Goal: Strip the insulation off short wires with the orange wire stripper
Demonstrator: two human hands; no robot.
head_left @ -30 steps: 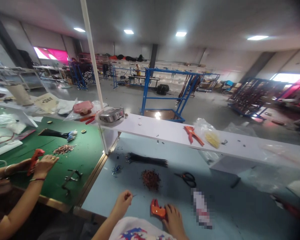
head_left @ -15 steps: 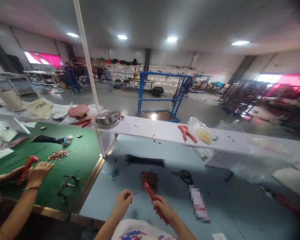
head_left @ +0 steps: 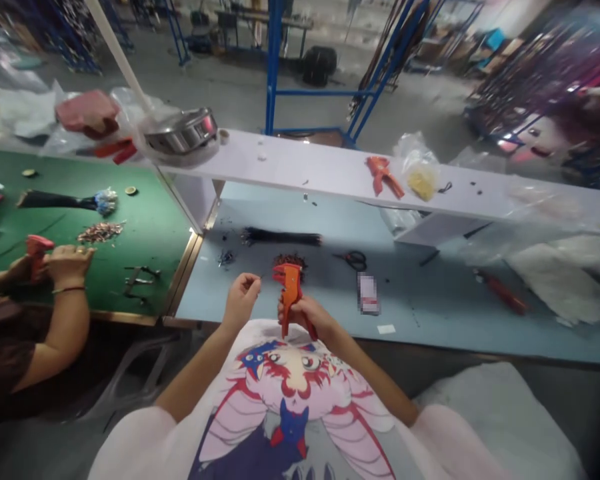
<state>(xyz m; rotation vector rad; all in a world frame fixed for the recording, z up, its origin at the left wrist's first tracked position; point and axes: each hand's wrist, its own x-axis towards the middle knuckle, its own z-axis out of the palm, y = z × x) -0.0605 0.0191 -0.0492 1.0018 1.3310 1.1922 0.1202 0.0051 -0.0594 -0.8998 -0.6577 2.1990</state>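
Observation:
In my right hand (head_left: 311, 315) is an orange-red wire stripper (head_left: 291, 288), held upright with its jaws pointing up and to the left. My left hand (head_left: 243, 295) is beside it, thumb and fingers pinched on a thin dark wire whose end points at the jaws; a small gap seems to separate them. Behind the tool, partly hidden by it, lies a pile of small brown and copper-coloured pieces (head_left: 296, 258). Beyond that rests a bundle of black wires (head_left: 283, 237). A few small bluish bits (head_left: 226, 257) lie to its left.
Black-handled scissors (head_left: 356, 260) and a blurred-out pale object (head_left: 368, 293) lie on the blue table (head_left: 320, 200) to the right. A white shelf (head_left: 300, 163) runs along the back with another stripper (head_left: 383, 179). At the green table (head_left: 130, 220) on the left, a co-worker's hands (head_left: 70, 265) hold a red tool.
The view has tilted down. My right hand has turned the wire stripper so its flat side shows, and the two hands are nearer each other. My left hand keeps its pinch.

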